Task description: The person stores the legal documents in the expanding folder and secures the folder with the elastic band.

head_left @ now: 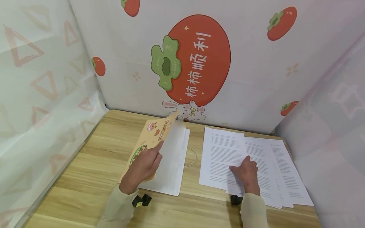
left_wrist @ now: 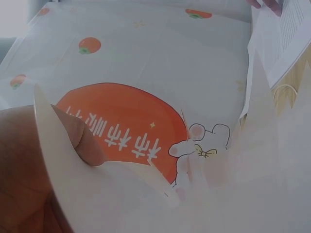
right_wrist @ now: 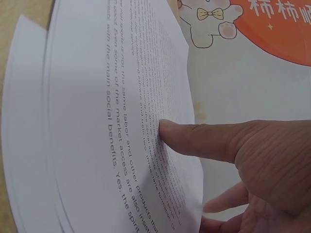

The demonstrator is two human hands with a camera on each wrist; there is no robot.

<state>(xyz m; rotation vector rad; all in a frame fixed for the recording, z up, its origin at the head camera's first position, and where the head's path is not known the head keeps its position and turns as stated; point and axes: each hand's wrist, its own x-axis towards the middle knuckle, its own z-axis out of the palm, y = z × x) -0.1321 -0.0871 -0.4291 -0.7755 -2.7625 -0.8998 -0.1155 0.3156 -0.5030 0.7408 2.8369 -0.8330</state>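
Observation:
A file folder with a yellow cartoon cover (head_left: 154, 129) and white inside (head_left: 170, 164) lies left of centre, its cover raised. My left hand (head_left: 145, 163) pinches that cover by its edge. In the left wrist view the thumb (left_wrist: 90, 145) lies over the cover's pale inner side. My right hand (head_left: 246, 172) rests on overlapping printed sheets (head_left: 222, 152) at the right, thumb apart from the other fingers. The right wrist view has the thumb (right_wrist: 194, 138) touching the text of the top page (right_wrist: 87, 121), the other fingers by the page's edge.
A thin elastic loop (head_left: 195, 158) sticks out from the folder's right side, between it and the sheets. The wooden table (head_left: 85, 171) meets a fabric wall (head_left: 251, 79) with persimmon pictures at the back. More fabric walls stand left and right.

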